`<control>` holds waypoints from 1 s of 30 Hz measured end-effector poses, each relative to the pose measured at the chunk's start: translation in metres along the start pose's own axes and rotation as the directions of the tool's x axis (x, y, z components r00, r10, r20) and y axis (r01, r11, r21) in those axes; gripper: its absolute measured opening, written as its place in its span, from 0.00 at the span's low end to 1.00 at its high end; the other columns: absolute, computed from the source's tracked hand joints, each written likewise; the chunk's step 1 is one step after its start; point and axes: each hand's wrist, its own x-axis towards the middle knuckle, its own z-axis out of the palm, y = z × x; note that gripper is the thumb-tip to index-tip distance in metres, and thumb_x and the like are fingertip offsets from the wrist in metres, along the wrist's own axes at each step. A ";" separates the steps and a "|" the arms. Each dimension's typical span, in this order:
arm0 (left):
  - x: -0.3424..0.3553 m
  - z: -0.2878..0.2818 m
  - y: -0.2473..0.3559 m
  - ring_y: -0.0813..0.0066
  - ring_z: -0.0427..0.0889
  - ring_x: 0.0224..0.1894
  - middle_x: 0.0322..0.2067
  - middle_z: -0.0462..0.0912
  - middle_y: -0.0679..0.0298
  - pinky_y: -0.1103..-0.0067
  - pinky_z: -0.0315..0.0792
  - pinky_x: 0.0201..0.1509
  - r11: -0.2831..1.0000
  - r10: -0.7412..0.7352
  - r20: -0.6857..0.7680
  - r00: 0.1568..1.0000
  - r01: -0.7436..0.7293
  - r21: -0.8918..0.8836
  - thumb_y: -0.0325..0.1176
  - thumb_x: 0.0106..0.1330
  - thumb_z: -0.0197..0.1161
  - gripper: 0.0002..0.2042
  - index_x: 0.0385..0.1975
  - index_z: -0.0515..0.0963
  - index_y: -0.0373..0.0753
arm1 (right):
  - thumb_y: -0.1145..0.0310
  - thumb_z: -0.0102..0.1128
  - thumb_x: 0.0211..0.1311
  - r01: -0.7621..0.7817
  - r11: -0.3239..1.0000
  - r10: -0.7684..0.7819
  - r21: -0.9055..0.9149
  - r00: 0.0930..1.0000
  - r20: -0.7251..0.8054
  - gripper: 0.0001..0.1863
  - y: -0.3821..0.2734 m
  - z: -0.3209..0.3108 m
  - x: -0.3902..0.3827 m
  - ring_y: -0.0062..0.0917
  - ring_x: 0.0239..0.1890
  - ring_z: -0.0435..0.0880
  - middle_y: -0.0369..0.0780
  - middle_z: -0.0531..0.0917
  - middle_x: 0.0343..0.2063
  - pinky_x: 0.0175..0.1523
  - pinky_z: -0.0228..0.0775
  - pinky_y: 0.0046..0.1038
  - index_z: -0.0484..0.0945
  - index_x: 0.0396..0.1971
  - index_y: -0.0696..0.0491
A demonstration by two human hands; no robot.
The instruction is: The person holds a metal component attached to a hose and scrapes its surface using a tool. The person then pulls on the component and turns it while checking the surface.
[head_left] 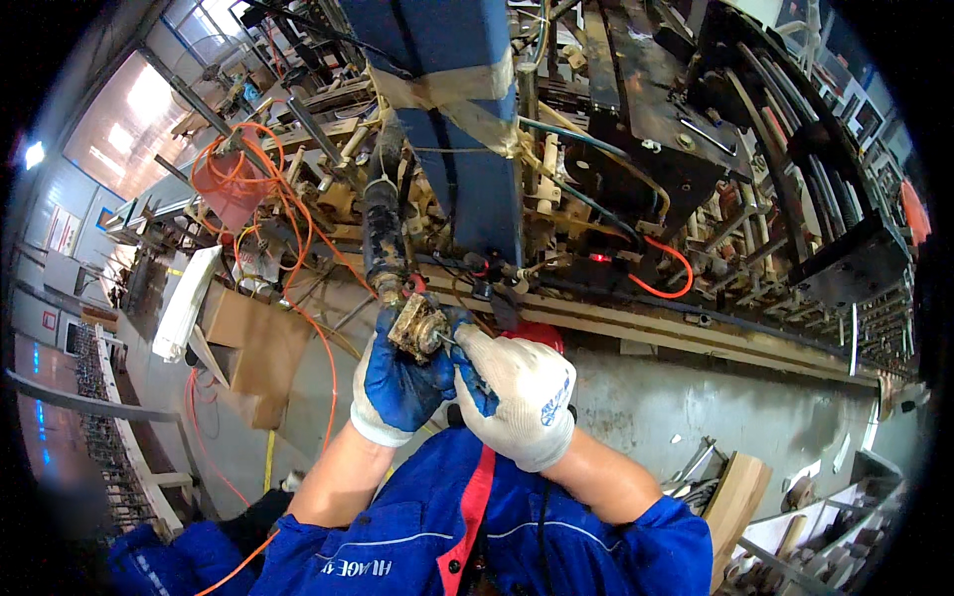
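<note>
Workshop floor and a blue machine frame (467, 129) are seen behind. A small grimy metal part (417, 326) is gripped in the left hand (397, 382), just below a dirty hose fitting (386, 233). A thin tool (452, 345) is pinched by the right hand (517, 397) against it. Part is judged stiff, heavy for its size, greasy; best gripped around the body.

Pretty bright daylight from the windows (129, 124) upper left, slightly blown out. Heavy fisheye bending and black corners; centre's sharp, edges soft.
</note>
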 end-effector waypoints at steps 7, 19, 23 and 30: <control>-0.003 0.003 -0.006 0.53 0.81 0.52 0.55 0.79 0.52 0.56 0.79 0.55 0.999 0.033 -0.197 0.980 -0.029 0.023 0.52 0.76 0.50 0.25 0.61 0.71 0.39 | 0.66 0.65 0.51 0.056 0.995 -0.045 -0.083 0.990 0.132 0.14 0.001 -0.013 0.017 0.36 0.25 0.83 0.41 0.81 0.22 0.30 0.74 0.37 0.79 0.38 0.53; -0.007 -0.015 0.005 0.55 0.83 0.34 0.43 0.83 0.53 0.62 0.77 0.35 0.991 0.007 -0.257 0.966 0.027 0.128 0.54 0.76 0.49 0.23 0.56 0.73 0.42 | 0.64 0.63 0.54 0.338 0.940 -0.299 0.034 0.776 0.555 0.07 0.031 -0.015 0.073 0.42 0.28 0.85 0.43 0.83 0.23 0.31 0.76 0.40 0.77 0.31 0.49; -0.009 -0.024 0.012 0.55 0.83 0.32 0.44 0.83 0.52 0.63 0.76 0.33 0.979 0.032 -0.251 0.968 0.020 0.201 0.52 0.75 0.50 0.23 0.57 0.73 0.39 | 0.64 0.63 0.54 0.430 0.903 -0.344 0.021 0.690 0.636 0.08 0.029 -0.010 0.087 0.42 0.28 0.85 0.44 0.82 0.22 0.31 0.76 0.40 0.77 0.31 0.50; -0.013 -0.023 0.016 0.54 0.83 0.33 0.49 0.82 0.44 0.66 0.75 0.33 0.965 0.014 -0.108 0.994 0.015 0.263 0.50 0.76 0.44 0.22 0.58 0.74 0.43 | 0.62 0.59 0.60 0.282 0.923 -0.379 0.263 0.545 0.748 0.08 0.039 -0.013 0.101 0.46 0.31 0.84 0.47 0.83 0.25 0.36 0.77 0.42 0.79 0.35 0.50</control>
